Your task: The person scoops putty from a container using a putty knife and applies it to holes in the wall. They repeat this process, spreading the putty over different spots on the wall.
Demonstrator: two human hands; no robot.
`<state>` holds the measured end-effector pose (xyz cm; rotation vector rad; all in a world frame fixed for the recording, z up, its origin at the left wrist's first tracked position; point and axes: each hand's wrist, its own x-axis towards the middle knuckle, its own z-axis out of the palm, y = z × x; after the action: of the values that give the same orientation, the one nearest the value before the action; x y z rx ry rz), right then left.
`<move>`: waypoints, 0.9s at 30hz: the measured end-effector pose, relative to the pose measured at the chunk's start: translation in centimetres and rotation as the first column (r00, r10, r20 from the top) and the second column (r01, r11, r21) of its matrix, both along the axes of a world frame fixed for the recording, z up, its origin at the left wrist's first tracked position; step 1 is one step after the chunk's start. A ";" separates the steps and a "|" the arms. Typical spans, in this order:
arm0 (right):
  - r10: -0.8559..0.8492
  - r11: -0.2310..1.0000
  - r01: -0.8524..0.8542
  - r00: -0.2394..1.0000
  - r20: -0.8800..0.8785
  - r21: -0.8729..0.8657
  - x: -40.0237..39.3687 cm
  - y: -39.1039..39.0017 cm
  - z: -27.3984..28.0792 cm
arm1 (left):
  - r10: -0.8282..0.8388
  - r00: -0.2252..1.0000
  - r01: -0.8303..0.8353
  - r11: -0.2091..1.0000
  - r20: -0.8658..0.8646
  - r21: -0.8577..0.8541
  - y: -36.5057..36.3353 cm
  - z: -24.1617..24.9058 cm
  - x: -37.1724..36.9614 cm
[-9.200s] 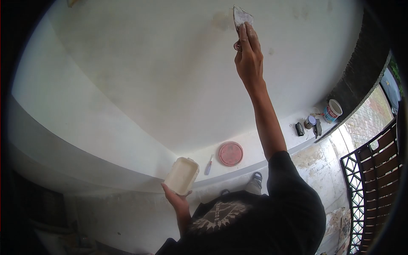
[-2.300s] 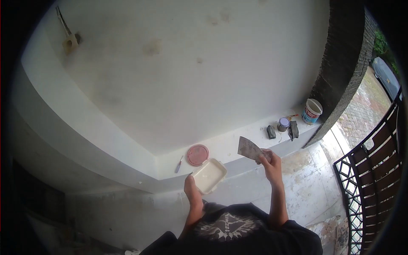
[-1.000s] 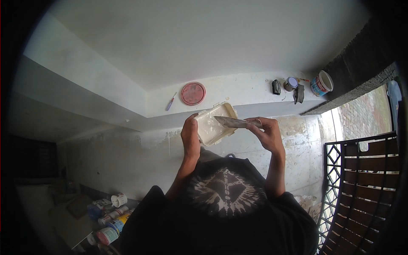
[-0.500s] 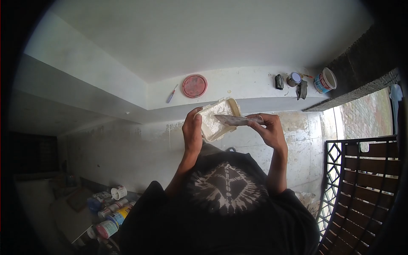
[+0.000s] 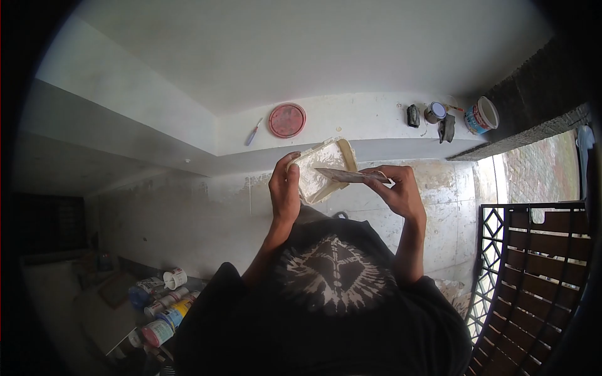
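Note:
A cream plastic tub smeared with white putty is tilted in front of my chest. My left hand grips its left side, thumb over the rim and fingers around the outside. From the right, my right hand is closed on a putty knife with a grey, stained blade. The blade reaches over the tub's right rim, its tip above the white putty inside.
On the white ledge ahead lie a red round lid and a small screwdriver-like tool. Farther right stand a small can, dark scraps and a paint bucket. Several paint containers are piled lower left; a slatted gate is at right.
Both hands stay on the tub and the putty knife. The blade has turned slightly and looks narrower, while the view has shifted a little.

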<state>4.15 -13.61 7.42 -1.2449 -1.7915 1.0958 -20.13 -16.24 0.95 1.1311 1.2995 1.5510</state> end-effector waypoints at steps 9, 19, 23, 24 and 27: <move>0.073 0.991 -0.077 0.997 -0.038 -0.106 -0.1 0.3 -1.0 | 0.016 1.000 -0.016 1.000 0.024 -0.015 -0.3 0.0 0.2; 0.088 0.967 -0.141 0.967 -0.240 -0.211 -0.5 0.5 -2.9 | 0.034 0.999 -0.034 0.999 -0.004 -0.032 -0.2 -0.7 0.2; 0.088 0.943 -0.175 0.952 -0.294 -0.284 -1.1 1.1 -4.5 | 0.045 0.996 -0.036 0.994 0.076 -0.108 0.1 -2.2 0.1; 0.072 0.939 -0.177 0.940 -0.334 -0.295 -1.4 1.0 -4.8 | 0.043 0.994 -0.029 0.990 0.104 -0.138 0.0 -2.5 0.1; 0.051 0.927 -0.188 0.921 -0.387 -0.325 -2.1 1.1 -5.5 | 0.072 0.990 -0.050 0.982 0.122 -0.180 0.0 -3.6 0.2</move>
<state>2.04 -12.54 1.89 -1.0387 -1.4323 1.6663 -19.97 -16.19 -2.61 0.8735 1.3657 1.4943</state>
